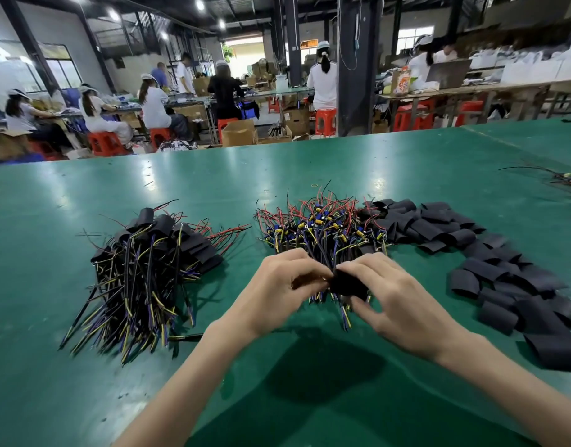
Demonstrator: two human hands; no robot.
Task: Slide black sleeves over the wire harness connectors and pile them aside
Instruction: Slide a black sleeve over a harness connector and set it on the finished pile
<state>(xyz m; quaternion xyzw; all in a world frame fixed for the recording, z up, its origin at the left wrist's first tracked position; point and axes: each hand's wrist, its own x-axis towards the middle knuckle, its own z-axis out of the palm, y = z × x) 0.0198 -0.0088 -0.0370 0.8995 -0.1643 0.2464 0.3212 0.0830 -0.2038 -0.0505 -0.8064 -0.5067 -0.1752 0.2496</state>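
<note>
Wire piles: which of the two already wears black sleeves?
The left pile: black sleeves cover its ends, while the middle pile shows bare blue and yellow parts.

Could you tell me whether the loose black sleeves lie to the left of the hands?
No, the loose sleeves lie at the right, while the sleeved harnesses are piled at the left.
</note>
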